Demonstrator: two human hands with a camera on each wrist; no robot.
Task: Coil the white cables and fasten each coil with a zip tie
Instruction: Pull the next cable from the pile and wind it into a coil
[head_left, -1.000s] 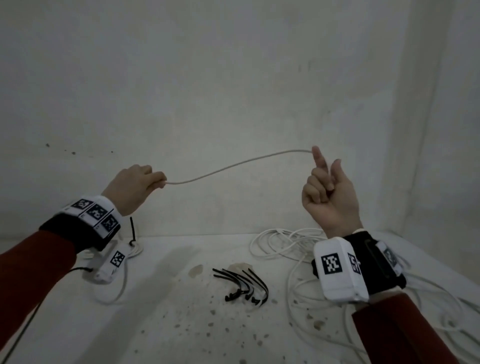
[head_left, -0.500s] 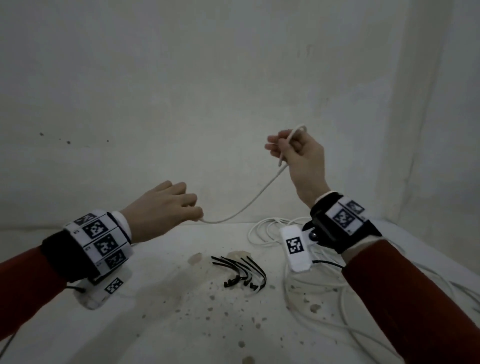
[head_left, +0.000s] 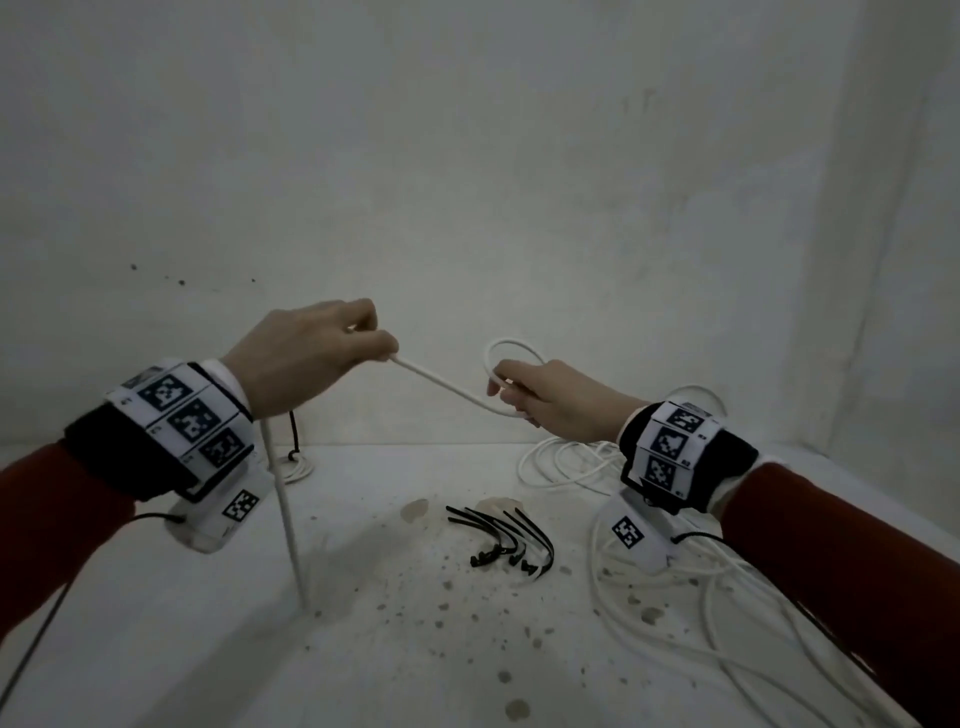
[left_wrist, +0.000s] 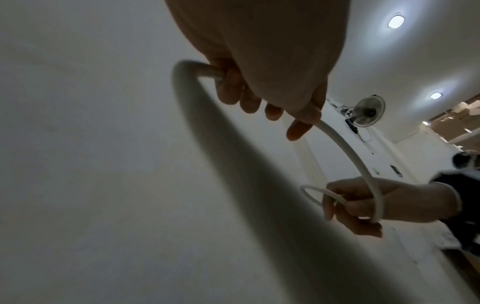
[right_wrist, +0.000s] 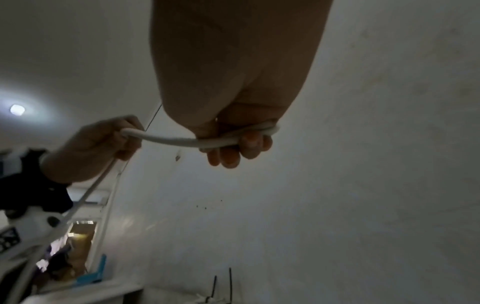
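White cable (head_left: 441, 387) runs between my hands: my right hand (head_left: 550, 397) is curled round the first small loop (head_left: 514, 353), keeping it from springing open, while my left hand (head_left: 306, 353) pinches the cable further along so I can feed the next turn (I judge the coil barely begun). From my left it drops to the table (head_left: 363, 649). Black zip ties (head_left: 501, 535) wait between, near the loose cable pile (head_left: 582, 462), which could snag.
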